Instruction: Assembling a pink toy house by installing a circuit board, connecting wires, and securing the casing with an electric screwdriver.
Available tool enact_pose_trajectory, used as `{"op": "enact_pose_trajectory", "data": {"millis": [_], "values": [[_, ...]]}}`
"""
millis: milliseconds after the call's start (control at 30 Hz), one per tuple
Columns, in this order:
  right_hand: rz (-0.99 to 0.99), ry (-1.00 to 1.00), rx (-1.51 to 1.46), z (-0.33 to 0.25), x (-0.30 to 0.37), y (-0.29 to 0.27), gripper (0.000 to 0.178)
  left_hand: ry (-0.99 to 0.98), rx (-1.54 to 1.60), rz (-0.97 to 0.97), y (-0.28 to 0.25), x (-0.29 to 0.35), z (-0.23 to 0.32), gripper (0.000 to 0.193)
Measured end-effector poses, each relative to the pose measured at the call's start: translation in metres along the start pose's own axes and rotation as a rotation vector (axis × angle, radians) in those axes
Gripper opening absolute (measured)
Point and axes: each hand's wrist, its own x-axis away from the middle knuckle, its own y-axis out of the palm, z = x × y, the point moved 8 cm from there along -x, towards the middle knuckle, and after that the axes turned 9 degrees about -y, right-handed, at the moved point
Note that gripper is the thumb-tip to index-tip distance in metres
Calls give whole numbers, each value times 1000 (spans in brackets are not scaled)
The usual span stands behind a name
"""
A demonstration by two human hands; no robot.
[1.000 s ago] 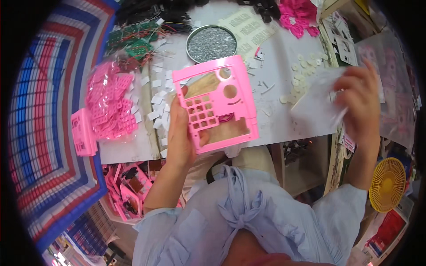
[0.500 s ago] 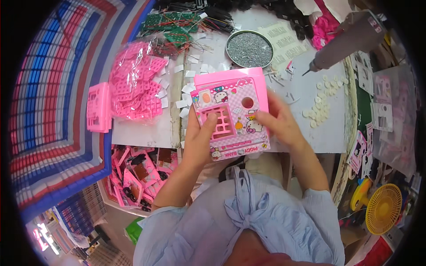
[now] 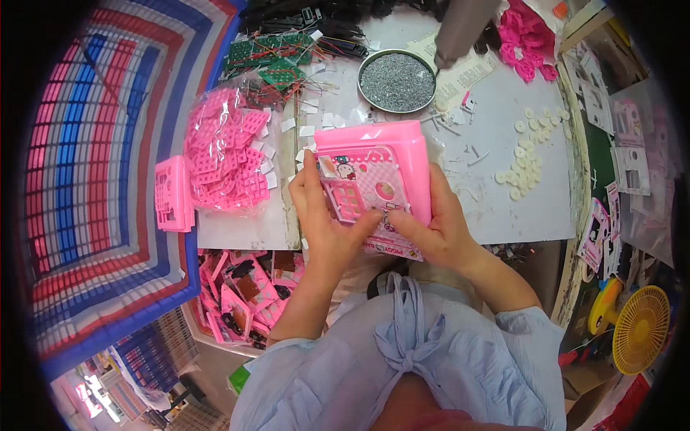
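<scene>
In front of my body I hold a glossy pink plastic casing (image 3: 413, 154) with a printed pink front panel (image 3: 370, 161) lying over it, slightly askew. The panel has a window with a pink keypad grid (image 3: 348, 202) and a round hole. My left hand (image 3: 330, 230) is closed on the panel's left side, fingers along its edge and thumb on its face. My right hand (image 3: 440, 233) wraps the casing's right side, its thumb pressed on the panel near the left thumb. Fingers behind the casing are hidden.
A round tin of small screws (image 3: 397, 80) stands beyond, below a hanging electric screwdriver (image 3: 460, 36). White round pieces (image 3: 525, 161) lie at right. At left are a bag of pink grids (image 3: 226, 151), green circuit boards (image 3: 269, 54) and a striped crate (image 3: 154, 266). Pink assemblies (image 3: 248, 294) fill a box below.
The casing and panel have tilted, and the panel now sits lower and further left on the casing. Both thumbs have come together on its face. The screwdriver appears further left, over the screw tin's edge.
</scene>
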Motion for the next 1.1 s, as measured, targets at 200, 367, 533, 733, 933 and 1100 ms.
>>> {"op": "enact_pose_trajectory", "data": {"millis": [200,367,533,733,933,1100], "values": [[94,-71,-109,5,0,6,70,-64,97,-16,1,2,5,123],[106,-44,-43,5,7,5,70,-51,37,6,-2,9,0,122],[171,-14,-124,-20,-3,8,72,4,-150,52,-9,19,7,120],[-42,-63,197,-20,-7,11,79,-82,-83,9,-10,19,-3,121],[-65,68,-144,1,-3,7,84,-46,96,15,-7,16,-1,104],[-34,303,-412,13,-4,3,87,-418,640,90,-15,-16,-25,39]]}}
